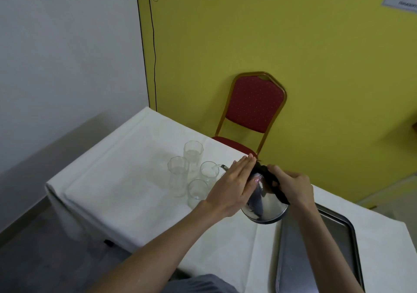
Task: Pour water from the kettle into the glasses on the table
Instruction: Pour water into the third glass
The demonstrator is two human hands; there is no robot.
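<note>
A shiny steel kettle [266, 207] with a black handle hangs tilted above the table, its spout over the rim of one clear glass [208, 174]. My right hand [291, 185] grips the black handle. My left hand [230, 185] lies flat with fingers straight against the kettle's lid and upper side. Several clear glasses stand clustered left of the kettle: a far one [193, 155] and a left one [178, 174] hold water, and a near one [197, 192] stands in front. I cannot make out a water stream.
The table wears a white cloth [126, 179]. A grey metal tray [320, 254] lies at the near right. A red chair [250, 109] stands behind the table against the yellow wall. The table's left edge drops to a grey floor.
</note>
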